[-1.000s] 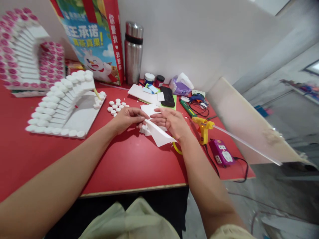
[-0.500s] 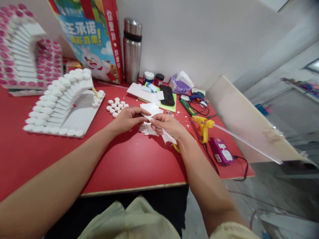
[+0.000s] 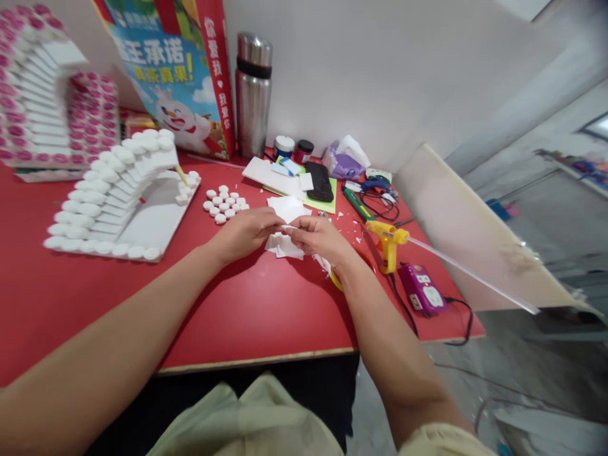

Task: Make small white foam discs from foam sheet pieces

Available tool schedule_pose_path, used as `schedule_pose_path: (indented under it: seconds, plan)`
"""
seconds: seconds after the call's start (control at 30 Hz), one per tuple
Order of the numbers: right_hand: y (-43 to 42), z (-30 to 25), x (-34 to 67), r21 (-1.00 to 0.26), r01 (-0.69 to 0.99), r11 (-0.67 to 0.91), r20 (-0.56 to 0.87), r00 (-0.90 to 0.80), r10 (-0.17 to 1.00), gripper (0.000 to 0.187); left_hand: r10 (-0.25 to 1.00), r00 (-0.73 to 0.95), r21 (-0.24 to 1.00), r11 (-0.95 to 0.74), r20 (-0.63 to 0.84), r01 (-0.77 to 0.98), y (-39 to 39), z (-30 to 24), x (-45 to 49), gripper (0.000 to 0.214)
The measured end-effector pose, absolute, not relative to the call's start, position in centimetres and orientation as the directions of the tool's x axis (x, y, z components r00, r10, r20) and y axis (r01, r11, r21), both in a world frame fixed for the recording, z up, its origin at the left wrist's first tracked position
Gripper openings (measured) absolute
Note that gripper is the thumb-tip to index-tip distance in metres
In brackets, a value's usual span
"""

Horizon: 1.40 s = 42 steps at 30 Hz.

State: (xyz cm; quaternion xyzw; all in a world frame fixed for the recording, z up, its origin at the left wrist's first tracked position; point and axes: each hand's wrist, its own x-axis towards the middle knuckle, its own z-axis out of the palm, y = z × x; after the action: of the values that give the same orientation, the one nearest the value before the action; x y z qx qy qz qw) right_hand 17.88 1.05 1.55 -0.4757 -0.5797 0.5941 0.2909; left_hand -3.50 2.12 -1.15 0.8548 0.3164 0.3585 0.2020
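Observation:
My left hand (image 3: 247, 229) and my right hand (image 3: 317, 237) meet over the red table (image 3: 228, 304), fingertips pinched together on a white paper piece (image 3: 287, 227). Most of that piece is hidden under my right hand; a corner shows below the wrist. A small pile of white paper scraps (image 3: 285, 246) lies on the table under both hands. More white sheets (image 3: 286, 207) rest just behind them.
A white bottle-cap staircase model (image 3: 118, 196) stands at the left, loose white caps (image 3: 224, 204) beside it. A pink-capped model (image 3: 42, 95), a steel flask (image 3: 253, 95), a yellow glue gun (image 3: 387, 244), a purple power strip (image 3: 422, 289) and a leaning board (image 3: 475, 234) surround the hands.
The large paper piece that stuck out below my right hand has been drawn in and folded under it. Both hands have closed together, fingertips touching.

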Motion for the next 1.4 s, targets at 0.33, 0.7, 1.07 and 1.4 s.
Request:
schedule_pose_path:
  seconds: [0.33, 0.7, 1.07, 1.4]
  plan:
    - [0.7, 1.7, 17.9, -0.829, 0.496, 0.260, 0.050, -0.398, 0.916, 0.021, 0.742, 0.578, 0.575, -0.651, 0.340, 0.496, 1.7, -0.4, -3.3, 0.028]
    - [-0.7, 2.2, 17.1, -0.317, 0.741, 0.592, 0.230, -0.546, 0.806, 0.022, 0.876, 0.400, 0.963, 0.233, -0.268, 0.136, 1.0, 0.4, -1.8, 0.019]
    - [0.7, 2.7, 17.9, -0.958, 0.099, -0.270, -0.287, -0.275, 0.918, 0.017, 0.698, 0.576, 0.465, -0.714, 0.425, 0.523, 0.7, -0.5, -2.1, 0.033]
    - [0.4, 2.7, 17.8, -0.965, 0.144, -0.221, -0.255, -0.301, 0.919, 0.018, 0.679, 0.630, 0.302, -0.733, 0.377, 0.609, 0.8, 0.2, -2.5, 0.026]
